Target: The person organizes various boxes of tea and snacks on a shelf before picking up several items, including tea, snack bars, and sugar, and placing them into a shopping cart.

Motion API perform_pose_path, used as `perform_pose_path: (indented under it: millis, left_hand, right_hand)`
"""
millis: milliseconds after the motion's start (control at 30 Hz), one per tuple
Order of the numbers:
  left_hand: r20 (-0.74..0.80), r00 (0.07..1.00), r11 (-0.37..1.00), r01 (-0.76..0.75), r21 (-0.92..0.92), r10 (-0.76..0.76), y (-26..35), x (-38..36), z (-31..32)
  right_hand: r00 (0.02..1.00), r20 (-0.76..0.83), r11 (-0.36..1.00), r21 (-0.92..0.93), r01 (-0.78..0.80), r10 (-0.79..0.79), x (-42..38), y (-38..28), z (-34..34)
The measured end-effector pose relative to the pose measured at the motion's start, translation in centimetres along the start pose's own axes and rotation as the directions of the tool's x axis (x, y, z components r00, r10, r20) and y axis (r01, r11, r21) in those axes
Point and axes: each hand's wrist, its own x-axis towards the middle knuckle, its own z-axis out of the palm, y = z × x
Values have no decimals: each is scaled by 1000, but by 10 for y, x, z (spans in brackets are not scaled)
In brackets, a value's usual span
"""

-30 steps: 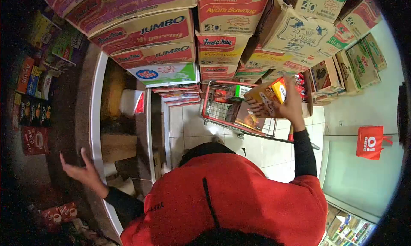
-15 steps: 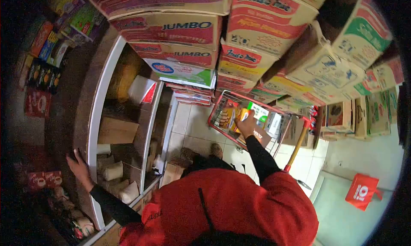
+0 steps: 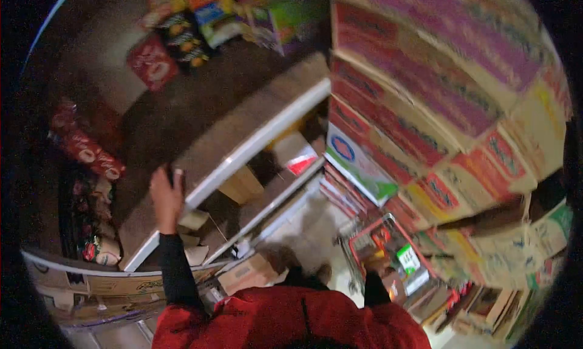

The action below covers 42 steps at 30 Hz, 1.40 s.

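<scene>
My left hand (image 3: pixel 167 194) is raised over the dark shelf board (image 3: pixel 212 133), near its white front edge (image 3: pixel 261 139). Its fingers are stretched upward and the thumb stands apart, with nothing in them. On the other side, my right arm reaches down into a red-rimmed shopping cart (image 3: pixel 408 242). There my right hand (image 3: pixel 379 267) is dim and smeared, so I cannot tell what its fingers hold. Beside it in the cart lies a green-and-white pack (image 3: pixel 408 260), among orange and red packs.
Stacked noodle cartons (image 3: pixel 425 100) rise on the right. Red packets (image 3: pixel 152 63) and black snack packs (image 3: pixel 182 39) lie deep on the shelf. Lower shelves hold a brown carton (image 3: pixel 241 185); another carton (image 3: pixel 246 273) stands on the floor by my feet.
My view has swung toward the shelf on the left, so the cart now appears lower. My left hand is farther over the shelf board; my right hand is still in the cart, now blurred.
</scene>
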Motion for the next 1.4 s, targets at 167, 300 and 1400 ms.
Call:
perform_pose_path:
  millis: [167,300,1400]
  left_hand:
    - [-36,999,995,-18,-102,15,16,-6,-12]
    - [-30,993,968,-116,-223,112,19,-9,-27]
    - [-181,935,911,230,-343,-304,21,-8,-32]
  right_hand:
    - [886,-462,990,138,15,51,-23,-39,-57]
    - [724,-657,645,462,609,-212,-70,-121,-219]
    - [-291,-886,109,-350,931,-361,-223,-751,-833]
